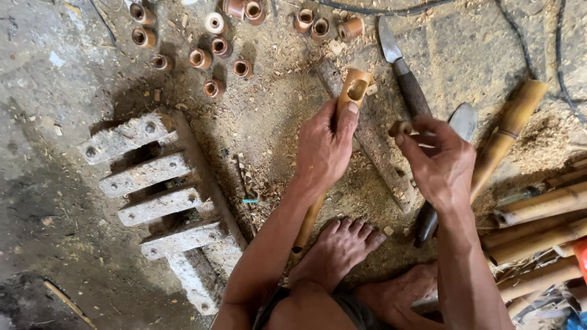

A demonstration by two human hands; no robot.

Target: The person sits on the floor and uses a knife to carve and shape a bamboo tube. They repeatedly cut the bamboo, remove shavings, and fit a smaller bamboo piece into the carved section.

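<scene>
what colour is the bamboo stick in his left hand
Yellowish tan, seen in the head view: the bamboo stick in the left hand.

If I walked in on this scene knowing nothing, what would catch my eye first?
Probably the two bare hands at the centre: the left hand grips a bamboo stick with a hole in its end, and the right hand pinches a small bamboo piece. Next, the cut bamboo rings scattered at the top, and a knife lying just beyond the hands.

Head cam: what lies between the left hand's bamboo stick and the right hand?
In the head view, a knife lies on the sawdust-strewn floor between the bamboo stick in the left hand and the right hand.
</scene>
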